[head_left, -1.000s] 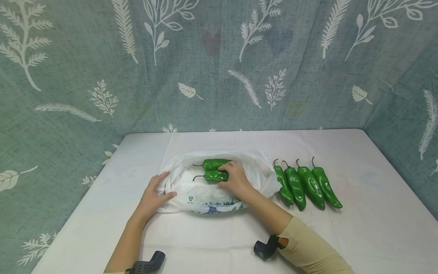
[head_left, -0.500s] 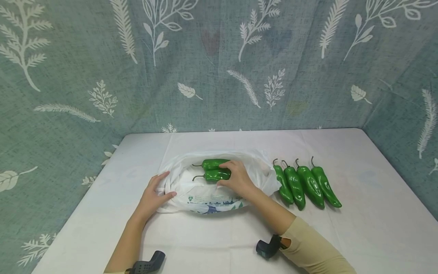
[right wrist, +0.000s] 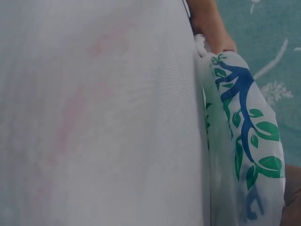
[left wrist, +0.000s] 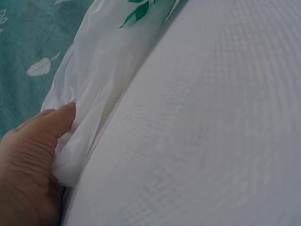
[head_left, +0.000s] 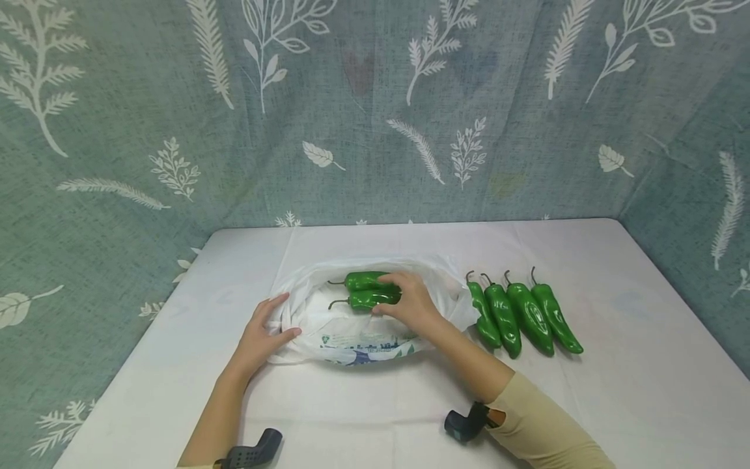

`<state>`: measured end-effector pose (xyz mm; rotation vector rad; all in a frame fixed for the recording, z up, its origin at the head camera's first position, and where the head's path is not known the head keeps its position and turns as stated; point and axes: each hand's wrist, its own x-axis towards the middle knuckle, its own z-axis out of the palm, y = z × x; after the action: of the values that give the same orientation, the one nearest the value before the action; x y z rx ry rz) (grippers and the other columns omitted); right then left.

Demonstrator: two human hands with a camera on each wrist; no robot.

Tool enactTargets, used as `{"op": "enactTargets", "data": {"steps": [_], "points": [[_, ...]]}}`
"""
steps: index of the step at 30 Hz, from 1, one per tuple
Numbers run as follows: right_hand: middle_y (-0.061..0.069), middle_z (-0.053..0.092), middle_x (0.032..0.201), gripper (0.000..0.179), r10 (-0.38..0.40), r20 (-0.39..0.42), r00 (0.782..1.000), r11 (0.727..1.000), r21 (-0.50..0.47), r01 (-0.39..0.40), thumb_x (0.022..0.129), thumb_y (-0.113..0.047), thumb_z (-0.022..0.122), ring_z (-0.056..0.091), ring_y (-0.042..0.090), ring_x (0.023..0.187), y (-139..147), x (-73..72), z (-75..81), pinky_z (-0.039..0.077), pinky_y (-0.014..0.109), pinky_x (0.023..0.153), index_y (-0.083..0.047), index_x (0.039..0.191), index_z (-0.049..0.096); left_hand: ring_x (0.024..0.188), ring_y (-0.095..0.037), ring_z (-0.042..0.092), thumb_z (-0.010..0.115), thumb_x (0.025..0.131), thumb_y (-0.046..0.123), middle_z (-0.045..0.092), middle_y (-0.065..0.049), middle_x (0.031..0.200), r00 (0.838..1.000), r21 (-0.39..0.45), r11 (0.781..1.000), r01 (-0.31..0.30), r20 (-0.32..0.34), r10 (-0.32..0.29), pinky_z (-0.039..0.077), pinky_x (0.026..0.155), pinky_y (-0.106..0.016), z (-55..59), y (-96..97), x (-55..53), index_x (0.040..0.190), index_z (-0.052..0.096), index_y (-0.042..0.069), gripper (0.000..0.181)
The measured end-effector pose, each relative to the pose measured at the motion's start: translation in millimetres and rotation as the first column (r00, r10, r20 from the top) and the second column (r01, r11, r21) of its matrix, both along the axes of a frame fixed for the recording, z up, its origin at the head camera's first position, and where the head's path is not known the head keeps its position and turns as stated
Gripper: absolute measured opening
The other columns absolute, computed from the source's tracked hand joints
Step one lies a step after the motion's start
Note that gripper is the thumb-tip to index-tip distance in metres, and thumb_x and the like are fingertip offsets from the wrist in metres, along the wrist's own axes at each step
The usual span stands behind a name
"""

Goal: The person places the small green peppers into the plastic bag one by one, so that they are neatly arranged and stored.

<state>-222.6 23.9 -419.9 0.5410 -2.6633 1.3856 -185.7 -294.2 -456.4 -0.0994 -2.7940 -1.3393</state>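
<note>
Handling two peppers (head_left: pixel 363 281): inside bag (head_left: pixel 351 340); likely light, firm, slick; we'd pinch mid-body.
Bag: probably flimsy; we'd steady it.
Left hand (head_left: pixel 262 331): spread against bag.
Right hand (head_left: pixel 414 305): fingers parted around lower pepper (head_left: pixel 364 299).

Over the last 1 second, the right hand (head_left: pixel 413 305) has been drawn slightly to the right at the mouth of the bag (head_left: pixel 435 280), and its forefinger and thumb have been set a little wider. Between them, more of the nearer pepper (head_left: pixel 370 299) has been uncovered. The sleeve (head_left: pixel 545 426) and wrist camera (head_left: pixel 465 423) have been carried slightly rightward too.
</note>
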Motion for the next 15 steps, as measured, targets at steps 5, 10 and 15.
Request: {"op": "enactTargets", "data": {"steps": [5, 10, 15], "points": [[0.008, 0.058, 0.128, 0.06, -0.002, 0.004, 1.0, 1.0, -0.003, 0.002, 0.068, -0.022, 0.084, 0.044, 0.032, 0.126, 4.3, 0.9, 2.6, 0.035, 0.046, 0.108, -0.009, 0.122, 0.061, 0.14, -0.042, 0.019, 0.077, 0.078, 0.029, 0.029, -0.014, 0.148, 1.0, -0.001, 1.0, -0.007, -0.004, 0.007, 0.015, 0.11, -0.064, -0.2, -0.1, -1.1, 0.146, 0.035, 0.019, 0.08], [0.008, 0.06, 0.126, 0.06, 0.02, -0.06, 0.998, 1.0, 0.006, -0.02, 0.068, -0.021, 0.084, 0.046, 0.031, 0.123, 9.6, 6.0, 4.4, 0.038, 0.045, 0.106, -0.008, 0.121, 0.061, 0.14, -0.042, 0.019, 0.077, 0.078, 0.028, 0.029, -0.014, 0.148, 1.0, 0.002, 1.0, -0.007, 0.0, 0.007, 0.015, 0.11, -0.064, -0.3, 0.5, -0.5, 0.146, 0.035, 0.018, 0.08], [0.008, 0.06, 0.123, 0.058, 0.043, -0.14, 0.989, 0.999, 0.031, -0.039, 0.068, -0.02, 0.084, 0.05, 0.029, 0.118, 16.5, 11.5, 7.4, 0.043, 0.044, 0.101, -0.008, 0.121, 0.061, 0.141, -0.042, 0.019, 0.077, 0.078, 0.029, 0.029, -0.014, 0.148, 1.0, 0.0, 1.0, -0.006, 0.0, 0.006, 0.015, 0.111, -0.064, -0.2, 1.0, -0.5, 0.145, 0.036, 0.018, 0.079]]}}
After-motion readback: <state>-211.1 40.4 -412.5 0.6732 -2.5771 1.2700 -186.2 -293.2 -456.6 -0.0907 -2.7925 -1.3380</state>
